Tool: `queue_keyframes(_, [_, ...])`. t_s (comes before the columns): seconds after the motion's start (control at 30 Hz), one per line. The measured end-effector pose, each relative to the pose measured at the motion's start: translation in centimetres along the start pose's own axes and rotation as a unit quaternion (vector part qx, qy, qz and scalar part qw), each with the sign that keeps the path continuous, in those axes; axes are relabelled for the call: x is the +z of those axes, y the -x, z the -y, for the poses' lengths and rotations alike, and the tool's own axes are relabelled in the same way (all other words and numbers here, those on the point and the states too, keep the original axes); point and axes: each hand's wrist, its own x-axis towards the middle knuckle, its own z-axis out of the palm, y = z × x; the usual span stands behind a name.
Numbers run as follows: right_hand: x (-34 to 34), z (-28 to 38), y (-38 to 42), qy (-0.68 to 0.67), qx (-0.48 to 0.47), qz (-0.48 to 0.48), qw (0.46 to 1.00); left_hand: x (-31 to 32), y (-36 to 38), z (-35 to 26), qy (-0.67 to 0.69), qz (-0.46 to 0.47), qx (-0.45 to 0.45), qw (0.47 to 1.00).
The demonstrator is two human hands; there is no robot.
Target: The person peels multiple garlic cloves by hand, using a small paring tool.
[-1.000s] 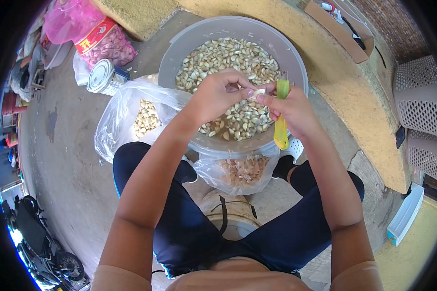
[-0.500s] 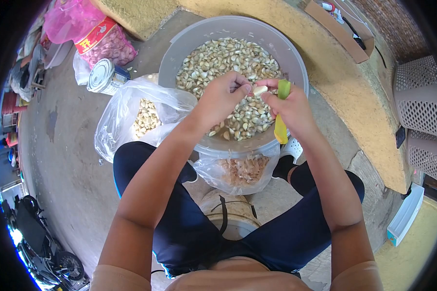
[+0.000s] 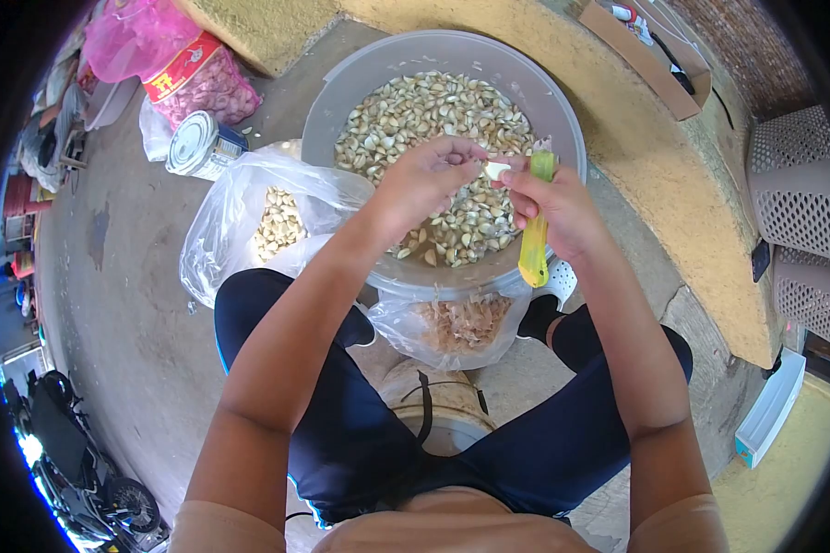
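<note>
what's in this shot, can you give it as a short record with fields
left hand: left hand pinches a garlic clove at its fingertips
right hand: right hand grips a yellow-green knife, thumb by the clove
below hands: grey basin full of garlic cloves
left of basin: clear bag of cloves, tin can lying on the ground
under basin edge: bag of peels
setting: concrete ground, person seated

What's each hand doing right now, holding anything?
Left hand: closed, pinching a garlic clove over the basin.
Right hand: closed on a yellow-green knife, fingertips also at the clove.
</note>
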Motion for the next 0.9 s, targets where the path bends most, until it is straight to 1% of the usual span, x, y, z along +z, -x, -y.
queue_keyframes(0.03, [-0.1, -0.1, -0.1, 0.0, 0.011, 0.004, 1.0, 0.2, 0.1, 0.0, -0.008, 0.005, 0.008, 1.0])
queue_keyframes(0.13, [0.0, -0.3, -0.2, -0.033, 0.002, -0.054, 0.998, 0.3, -0.1, 1.3, -0.012, -0.04, 0.003, 0.999])
queue_keyframes(0.23, [-0.8, -0.3, -0.6, -0.048, -0.004, -0.061, 0.997, 0.9, -0.1, 4.2, 0.173, -0.069, -0.084, 0.979])
queue_keyframes(0.3, [-0.9, 0.0, -0.5, -0.043, -0.005, -0.059, 0.997, 2.3, 0.8, 6.6, 0.028, -0.01, -0.079, 0.996])
queue_keyframes(0.33, [-0.8, 0.1, -0.4, -0.04, -0.006, -0.057, 0.998, 2.9, 1.1, 7.8, -0.127, 0.058, -0.052, 0.989])
queue_keyframes(0.37, [-0.7, 0.1, -0.4, -0.037, -0.002, -0.054, 0.998, 3.7, 1.5, 9.1, -0.278, 0.124, -0.023, 0.952])
queue_keyframes(0.43, [-0.6, 0.1, -0.3, -0.028, 0.005, -0.049, 0.998, 5.5, 2.6, 11.4, -0.31, 0.212, -0.126, 0.918])
queue_keyframes(0.5, [-0.5, 0.1, -0.1, -0.012, 0.001, -0.043, 0.999, 6.3, 3.5, 13.4, -0.373, 0.275, -0.135, 0.876])
queue_keyframes(0.6, [-0.5, -0.1, 0.1, 0.001, 0.004, -0.04, 0.999, 6.8, 3.5, 21.2, -0.469, 0.422, -0.102, 0.769])
queue_keyframes(0.7, [-0.5, -0.3, -0.1, 0.02, 0.015, -0.053, 0.998, 6.3, 4.2, 22.2, -0.51, 0.438, -0.035, 0.74])
queue_keyframes(0.8, [-0.7, -1.1, -0.6, 0.045, 0.024, -0.057, 0.997, 6.7, 4.4, 17.3, -0.528, 0.405, -0.033, 0.746])
queue_keyframes(0.9, [-0.5, -1.8, -0.9, 0.072, 0.035, -0.06, 0.995, 6.9, 4.8, 15.6, -0.512, 0.326, -0.073, 0.791])
